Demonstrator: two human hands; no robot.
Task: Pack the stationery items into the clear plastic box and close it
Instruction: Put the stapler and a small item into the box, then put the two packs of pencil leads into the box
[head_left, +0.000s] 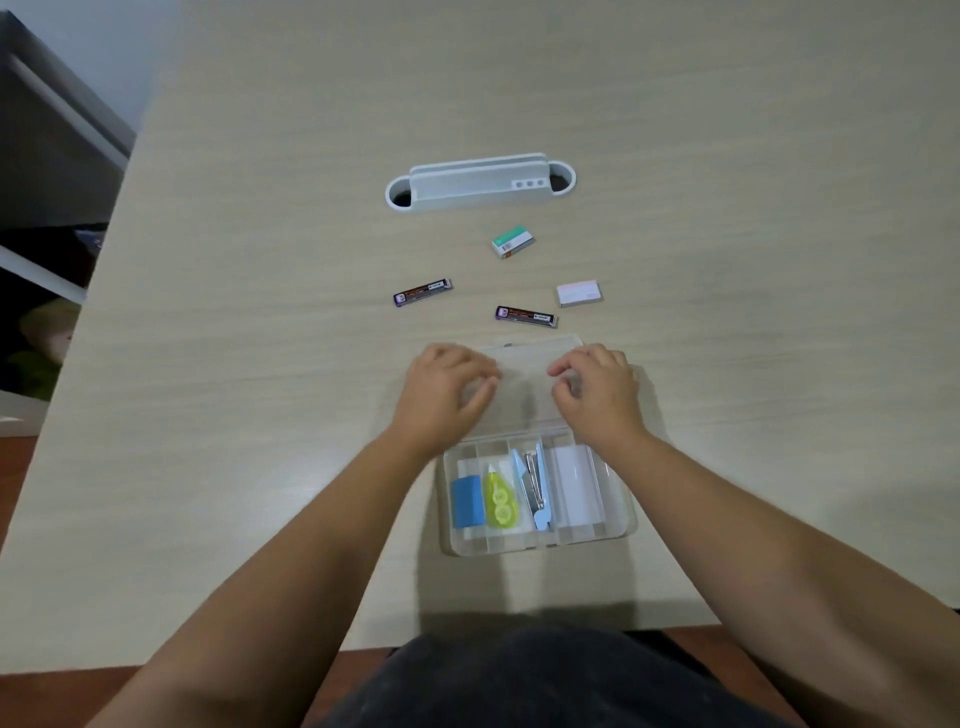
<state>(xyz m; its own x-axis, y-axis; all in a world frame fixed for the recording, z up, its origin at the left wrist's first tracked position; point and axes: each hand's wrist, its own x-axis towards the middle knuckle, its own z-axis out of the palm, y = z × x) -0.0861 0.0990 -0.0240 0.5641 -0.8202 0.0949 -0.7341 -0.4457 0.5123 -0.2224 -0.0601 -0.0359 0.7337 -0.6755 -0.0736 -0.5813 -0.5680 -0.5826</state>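
The clear plastic box (621, 525) lies open near the table's front edge, its lid (524, 384) folded back flat on the far side. Inside are a blue eraser (468, 500), a yellow-green correction tape (500, 499), a light blue stapler (534, 488) and a white block (575, 486). My left hand (447, 387) and my right hand (597, 387) rest on the lid's left and right parts, fingers curled. Beyond the lid lie two dark lead cases (423, 292) (526, 316), a white-pink box (579, 293) and a green-white staple box (513, 241).
A white desk organiser (480, 182) stands further back at the table's centre. The table's left edge runs diagonally, with dark shelving (47, 171) beyond it. The front edge is just below the box, above my dark lap.
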